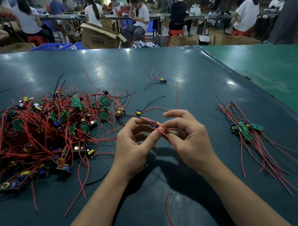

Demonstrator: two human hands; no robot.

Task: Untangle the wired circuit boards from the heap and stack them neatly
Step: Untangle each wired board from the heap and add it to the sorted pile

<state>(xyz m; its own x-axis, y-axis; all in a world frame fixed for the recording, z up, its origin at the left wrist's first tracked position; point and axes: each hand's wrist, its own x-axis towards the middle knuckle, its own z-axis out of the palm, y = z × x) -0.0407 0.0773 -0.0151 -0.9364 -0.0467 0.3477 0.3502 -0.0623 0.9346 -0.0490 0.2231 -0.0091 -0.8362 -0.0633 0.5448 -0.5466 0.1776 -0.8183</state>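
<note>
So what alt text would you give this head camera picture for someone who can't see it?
Two bare hands, left hand and right hand, hold a small wired circuit board above a dark green table. A tangled heap of boards lies left, a small neat stack right.

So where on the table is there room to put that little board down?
Bare green table lies between the hands and the small neat stack of green boards on the right, and across the far middle, apart from one stray board. The left is crowded: the big tangled heap of red-wired boards sprawls there, with wires trailing towards the left hand.
</note>
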